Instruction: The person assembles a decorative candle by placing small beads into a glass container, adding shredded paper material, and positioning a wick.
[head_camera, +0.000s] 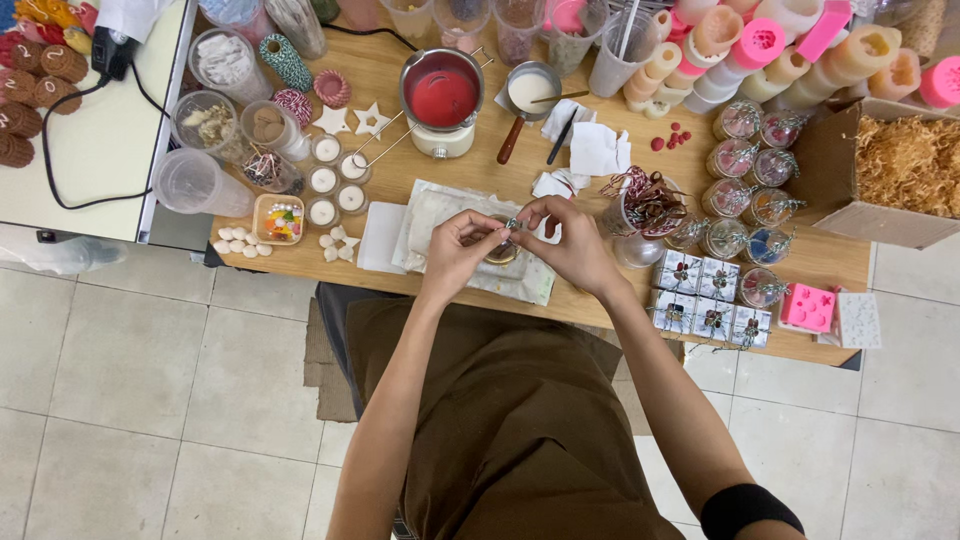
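Both hands' fingers, left hand (458, 245) and right hand (572, 243), pinch a small metal wick clip (512, 224). Directly beneath the fingers sits a small candle jar (502, 252). Judged step: centring the wick, which calls for steadiness.

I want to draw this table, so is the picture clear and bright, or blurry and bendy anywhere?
Head view: bright, even light with only soft shadows; the red wax pot and wooden table look sharp; the table edge curves, so the lens bends things near the borders; the small jar between the left hand and right hand is too tiny and covered by fingers to see well.
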